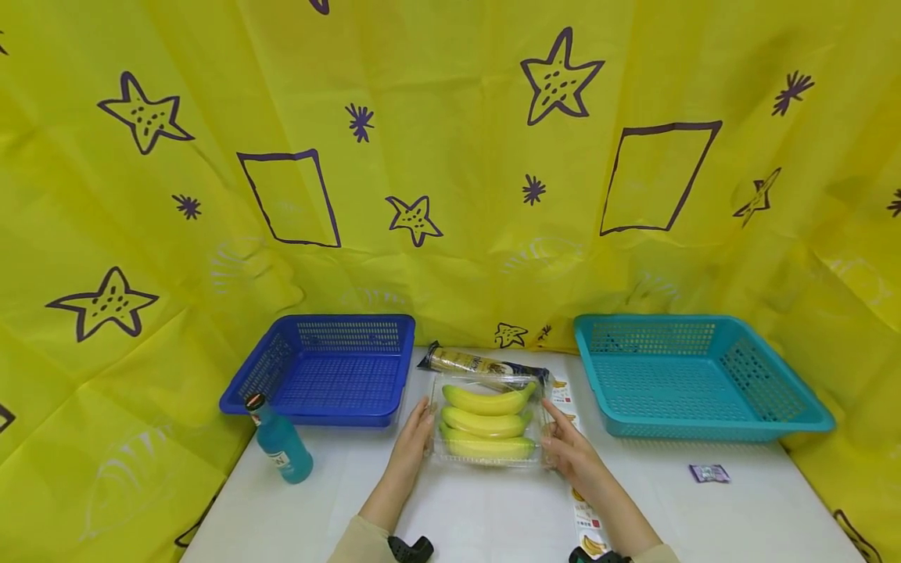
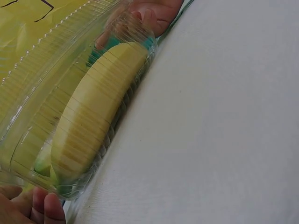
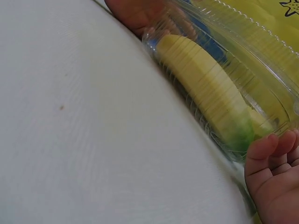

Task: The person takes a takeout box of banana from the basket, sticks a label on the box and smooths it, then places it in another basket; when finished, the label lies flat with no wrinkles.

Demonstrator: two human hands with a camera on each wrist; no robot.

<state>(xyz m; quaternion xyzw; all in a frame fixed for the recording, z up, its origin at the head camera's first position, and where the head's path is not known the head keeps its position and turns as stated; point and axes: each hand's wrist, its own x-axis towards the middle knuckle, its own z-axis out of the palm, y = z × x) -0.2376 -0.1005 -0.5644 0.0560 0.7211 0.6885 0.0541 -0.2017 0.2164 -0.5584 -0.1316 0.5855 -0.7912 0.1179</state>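
A clear plastic box (image 1: 438, 450) with three bananas (image 1: 486, 426) in it sits between my two hands at the middle of the table. My left hand (image 1: 414, 446) grips its left end, and my right hand (image 1: 570, 453) grips the right end. In the left wrist view, the fingertips (image 2: 49, 205) are at the near end of the box. The right wrist view shows curled fingers (image 3: 264, 147) against the other end. Whether the box rests on the table or is slightly raised, I cannot tell. Behind it lies a long yellow and dark packet (image 1: 468, 362), partly covered by the box.
A blue basket (image 1: 310, 418) stands at the back left and a teal basket (image 1: 704, 428) at the back right. Before the blue one is a blue bottle (image 1: 285, 446). A small purple packet (image 1: 709, 473) lies at right. A banana-printed strip (image 1: 586, 516) runs under my right arm.
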